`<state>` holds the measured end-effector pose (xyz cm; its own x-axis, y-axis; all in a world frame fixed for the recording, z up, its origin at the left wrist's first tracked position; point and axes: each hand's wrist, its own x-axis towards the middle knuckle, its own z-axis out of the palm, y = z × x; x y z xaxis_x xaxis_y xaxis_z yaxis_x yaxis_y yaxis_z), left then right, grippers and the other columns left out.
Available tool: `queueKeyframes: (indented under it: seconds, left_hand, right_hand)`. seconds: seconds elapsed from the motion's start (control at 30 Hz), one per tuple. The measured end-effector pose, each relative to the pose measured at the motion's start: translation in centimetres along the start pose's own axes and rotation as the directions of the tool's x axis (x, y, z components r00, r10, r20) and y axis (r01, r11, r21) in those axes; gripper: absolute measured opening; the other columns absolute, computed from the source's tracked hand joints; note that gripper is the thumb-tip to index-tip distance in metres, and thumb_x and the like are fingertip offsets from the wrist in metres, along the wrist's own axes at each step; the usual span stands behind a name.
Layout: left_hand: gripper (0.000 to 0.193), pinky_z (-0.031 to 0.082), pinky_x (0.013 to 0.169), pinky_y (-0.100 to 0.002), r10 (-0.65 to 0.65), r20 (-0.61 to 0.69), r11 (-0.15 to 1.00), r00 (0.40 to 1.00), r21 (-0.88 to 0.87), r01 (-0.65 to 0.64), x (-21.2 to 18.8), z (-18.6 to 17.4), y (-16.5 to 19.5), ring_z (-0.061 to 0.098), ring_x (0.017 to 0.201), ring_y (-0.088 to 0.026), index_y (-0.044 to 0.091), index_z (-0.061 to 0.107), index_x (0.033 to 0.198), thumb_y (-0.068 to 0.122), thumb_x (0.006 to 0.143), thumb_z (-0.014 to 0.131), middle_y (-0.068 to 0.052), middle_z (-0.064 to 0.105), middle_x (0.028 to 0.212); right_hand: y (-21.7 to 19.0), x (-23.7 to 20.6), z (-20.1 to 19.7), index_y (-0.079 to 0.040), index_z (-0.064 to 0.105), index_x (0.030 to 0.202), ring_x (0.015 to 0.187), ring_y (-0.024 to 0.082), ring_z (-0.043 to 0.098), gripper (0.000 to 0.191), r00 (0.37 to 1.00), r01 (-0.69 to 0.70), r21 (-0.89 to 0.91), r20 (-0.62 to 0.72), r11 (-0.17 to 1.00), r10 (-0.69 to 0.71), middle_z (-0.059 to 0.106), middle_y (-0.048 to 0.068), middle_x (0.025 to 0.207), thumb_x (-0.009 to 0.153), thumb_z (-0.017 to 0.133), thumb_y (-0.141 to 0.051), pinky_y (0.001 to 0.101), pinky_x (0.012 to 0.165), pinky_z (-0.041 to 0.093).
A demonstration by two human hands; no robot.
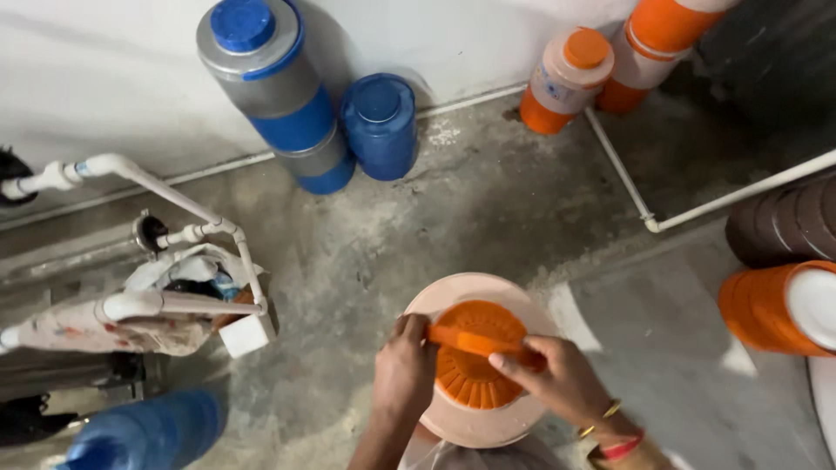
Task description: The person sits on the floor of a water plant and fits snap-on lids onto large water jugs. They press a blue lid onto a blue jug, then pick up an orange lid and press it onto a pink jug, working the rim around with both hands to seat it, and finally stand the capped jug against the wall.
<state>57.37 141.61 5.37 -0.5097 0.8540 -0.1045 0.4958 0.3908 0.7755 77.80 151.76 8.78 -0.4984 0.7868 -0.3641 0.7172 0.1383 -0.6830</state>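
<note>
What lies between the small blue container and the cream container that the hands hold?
Only bare concrete floor lies between the small blue container and the cream container, as the head view shows.

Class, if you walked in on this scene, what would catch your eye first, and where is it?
First, low in the middle, the left hand and right hand grip the orange handle on the orange lid of a beige container. Next, the tall blue and grey container against the wall, upper left.
</note>
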Motion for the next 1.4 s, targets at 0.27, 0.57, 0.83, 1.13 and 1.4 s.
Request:
queueKeyframes:
  seconds: [0.27, 0.57, 0.83, 1.13, 1.4]
  left_hand:
    - [0.024, 0.054, 0.08, -0.051, 0.293, 0.122, 0.956, 0.948, -0.038, -0.291, 10.4, 0.9, 4.6, 0.066, 0.096, -0.045, 0.006, 0.064, 0.104, 0.005, 0.081, 0.071, -0.019, 0.069, 0.107]
    - [0.077, 0.049, 0.095, -0.047, 0.385, -0.05, 0.907, 0.921, -0.161, -0.388, 19.9, 7.2, 8.2, 0.057, 0.123, -0.045, 0.002, 0.04, 0.144, 0.003, 0.079, 0.08, -0.029, 0.059, 0.13]
    - [0.052, 0.054, 0.09, -0.04, 0.072, -0.068, 0.814, 0.995, -0.572, -0.098, 27.9, 14.1, 6.7, 0.057, 0.123, -0.023, 0.004, 0.046, 0.136, 0.002, 0.089, 0.068, -0.008, 0.054, 0.136]
    - [0.043, 0.052, 0.092, -0.036, -0.045, -0.034, 0.921, 0.998, -0.388, 0.028, 31.9, 18.7, 10.7, 0.058, 0.129, -0.025, 0.004, 0.055, 0.131, 0.007, 0.091, 0.071, -0.01, 0.061, 0.132]
    - [0.036, 0.059, 0.082, -0.034, -0.049, 0.019, 0.922, 0.999, -0.383, 0.053, 39.3, 24.4, 12.8, 0.073, 0.104, -0.021, 0.005, 0.059, 0.124, 0.009, 0.09, 0.071, -0.011, 0.071, 0.12]
  right_hand:
    - [-0.1, 5.8, -4.5, -0.004, 0.072, 0.077, 0.046, 0.009, 0.051, 0.045, 0.967, -0.229, 0.332, 0.187, 0.915, 0.174, 0.055, -0.003, 0.056, 0.094, 0.062, -0.045, 0.0287, 0.044, 0.042]
    - [1.8, 13.0, -5.0, -0.005, 0.057, 0.074, 0.047, 0.005, 0.04, 0.05, 0.989, 0.013, 0.752, -0.106, 0.659, 0.101, 0.045, -0.005, 0.058, 0.105, 0.055, -0.045, 0.0269, 0.044, 0.034]
    - [4.7, 23.1, -13.8, -0.008, 0.057, 0.081, 0.05, 0.006, 0.039, 0.044, 0.991, 0.088, 0.941, -0.117, 0.326, 0.069, 0.045, -0.005, 0.064, 0.104, 0.053, -0.045, 0.0255, 0.045, 0.032]
    - [8.4, 29.2, -22.5, -0.008, 0.057, 0.074, 0.052, 0.005, 0.043, 0.049, 0.985, 0.104, 0.843, -0.16, 0.527, 0.061, 0.048, -0.005, 0.062, 0.105, 0.052, -0.046, 0.025, 0.048, 0.037]
    - [10.6, 37.2, -31.0, -0.005, 0.059, 0.075, 0.044, 0.006, 0.039, 0.049, 0.958, 0.007, 0.831, -0.164, 0.557, 0.234, 0.043, -0.004, 0.057, 0.102, 0.057, -0.045, 0.0253, 0.041, 0.03]
